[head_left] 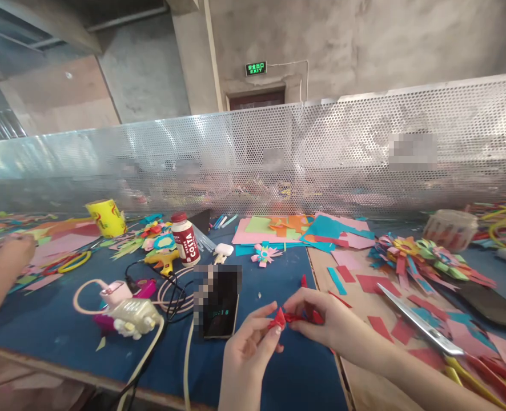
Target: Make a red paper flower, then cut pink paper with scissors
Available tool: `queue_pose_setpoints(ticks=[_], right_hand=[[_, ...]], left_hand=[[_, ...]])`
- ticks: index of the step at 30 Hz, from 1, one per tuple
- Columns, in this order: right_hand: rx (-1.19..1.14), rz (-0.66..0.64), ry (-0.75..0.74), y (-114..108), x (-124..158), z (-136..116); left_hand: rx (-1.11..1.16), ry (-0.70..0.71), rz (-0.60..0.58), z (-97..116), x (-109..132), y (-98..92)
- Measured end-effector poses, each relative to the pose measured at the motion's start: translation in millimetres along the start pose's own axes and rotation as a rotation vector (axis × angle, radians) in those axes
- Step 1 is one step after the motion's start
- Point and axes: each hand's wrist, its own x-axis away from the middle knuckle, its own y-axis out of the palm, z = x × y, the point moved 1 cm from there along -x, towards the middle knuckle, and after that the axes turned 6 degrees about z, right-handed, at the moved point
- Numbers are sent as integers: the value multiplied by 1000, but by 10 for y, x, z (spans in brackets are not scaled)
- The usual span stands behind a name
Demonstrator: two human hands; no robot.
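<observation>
Near the table's front edge, my left hand [253, 339] pinches a small folded piece of red paper [280, 318] between thumb and fingers. My right hand [328, 313] grips the other end of the red paper, close beside the left; more red shows under its curled fingers. The exact shape of the fold is partly hidden by the fingertips. Just left of my hands lies a dark phone [222, 305]. To the right, scissors [422, 319] with red and yellow handles rest on cut red paper strips [379, 284].
A pink-and-blue paper flower [265, 254], a red-capped bottle [185, 240] and a yellow glue gun [163, 261] stand or lie behind. Cables and a power strip [135, 317] are at the left. A perforated metal screen [342, 148] borders the back. Another person's hand [11, 257] is at far left.
</observation>
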Motion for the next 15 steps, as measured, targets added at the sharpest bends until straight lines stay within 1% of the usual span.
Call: queue_pose_setpoints(ticks=[2,5,8,15], right_hand=[[18,8,-26,33,21,-27],[3,13,-14,56,45,-63],[-21,3,6,60,56,-73],[14,-5,44,84,73,-49]], left_hand=[[-17,-2,-17,22,12,-1],[-38,-16,-35,47,30,-1],[-26,-9,-13,48,40,-4],[4,14,10,35,54,-8]])
